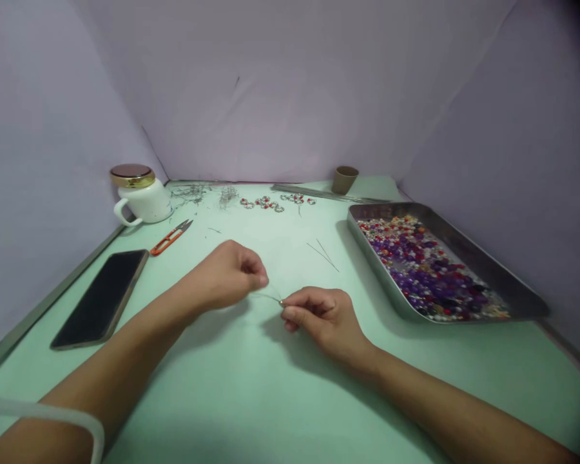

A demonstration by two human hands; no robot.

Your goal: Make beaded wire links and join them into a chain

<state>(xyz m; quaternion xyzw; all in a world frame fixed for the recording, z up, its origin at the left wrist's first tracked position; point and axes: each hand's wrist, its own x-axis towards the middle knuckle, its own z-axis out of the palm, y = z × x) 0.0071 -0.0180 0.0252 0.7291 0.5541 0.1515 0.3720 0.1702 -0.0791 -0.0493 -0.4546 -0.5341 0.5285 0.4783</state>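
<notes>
Over the middle of the green table, my left hand (229, 274) is closed in a pinch on a thin wire (265, 295). The wire runs across to my right hand (321, 316), whose thumb and forefinger pinch a tiny bead (282, 303) at its end. The bead looks goldish or dark; its exact shape is too small to make out. Beyond my hands lie two loose wire pieces (325, 256). Several wire rings with red and clear beads (265, 203) rest farther back.
A metal tray (381, 274) of mixed beads stands at the right. At the left are a phone (101, 296), orange thread snips (170, 238) and a lidded white mug (147, 201). Wire scraps (191, 192), a bundle of straight wires (314, 192) and a brown cup (345, 180) line the back.
</notes>
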